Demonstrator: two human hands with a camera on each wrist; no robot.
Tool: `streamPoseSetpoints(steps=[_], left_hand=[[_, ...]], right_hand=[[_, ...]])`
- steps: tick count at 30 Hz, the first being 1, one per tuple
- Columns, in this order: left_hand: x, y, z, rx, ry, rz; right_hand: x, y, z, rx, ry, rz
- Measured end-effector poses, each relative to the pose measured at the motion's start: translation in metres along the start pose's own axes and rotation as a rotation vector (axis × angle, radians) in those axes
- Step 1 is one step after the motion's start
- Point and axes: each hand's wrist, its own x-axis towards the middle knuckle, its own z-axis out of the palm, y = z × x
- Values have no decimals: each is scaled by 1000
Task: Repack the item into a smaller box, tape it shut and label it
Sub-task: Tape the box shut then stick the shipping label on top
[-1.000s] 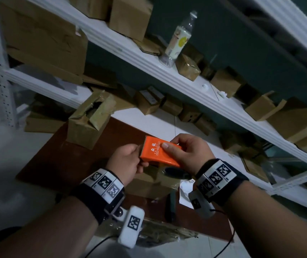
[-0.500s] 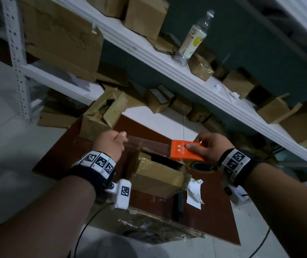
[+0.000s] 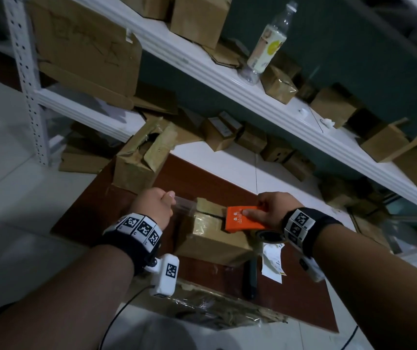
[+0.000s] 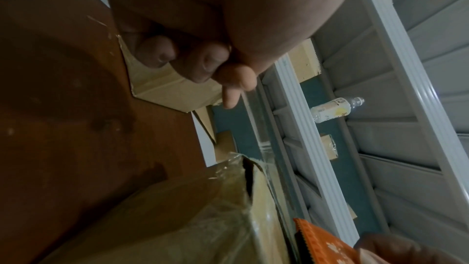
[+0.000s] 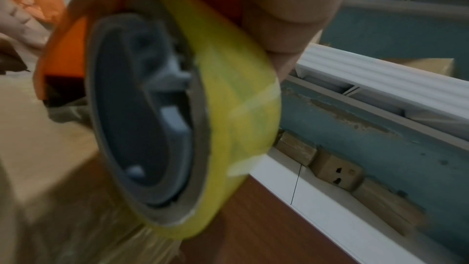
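Observation:
A small cardboard box point(image 3: 212, 236) wrapped in shiny clear tape sits on the red-brown table point(image 3: 96, 213). My right hand point(image 3: 265, 210) grips an orange tape dispenser point(image 3: 243, 218) over the box's right top edge; its yellowish tape roll point(image 5: 228, 95) fills the right wrist view. My left hand point(image 3: 154, 205) pinches the free end of the clear tape strip point(image 3: 184, 204), stretched over the box's left side. In the left wrist view the curled fingers point(image 4: 198, 63) hold the strip above the box point(image 4: 203, 218), with the dispenser's serrated edge point(image 4: 322, 246) at the bottom.
A bigger open cardboard box point(image 3: 141, 160) stands at the table's far left. A white label slip point(image 3: 273, 261) and a dark pen-like tool point(image 3: 250, 279) lie near the box. White shelving point(image 3: 227, 79) behind holds several cartons and a plastic bottle point(image 3: 268, 46). A plastic-wrapped bundle point(image 3: 215, 309) lies below the table's front edge.
The hands have drawn apart, pulling a length of tape out of the dispenser, then lowered it onto the small box. The dispenser now sits at the box's right top edge.

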Motion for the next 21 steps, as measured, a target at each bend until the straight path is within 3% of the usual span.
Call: streamPoseSetpoints(steps=[7,14,21], left_hand=[[6,-15,9,11,-3,-58],[19,-37,32,54,-93,-147],[19,-44,65,170,-151,-146]], right_hand=[[7,-7,7,-19,-9,6],[8,-12,9,27,-20,57],[5,-14,12,151,-18,104]])
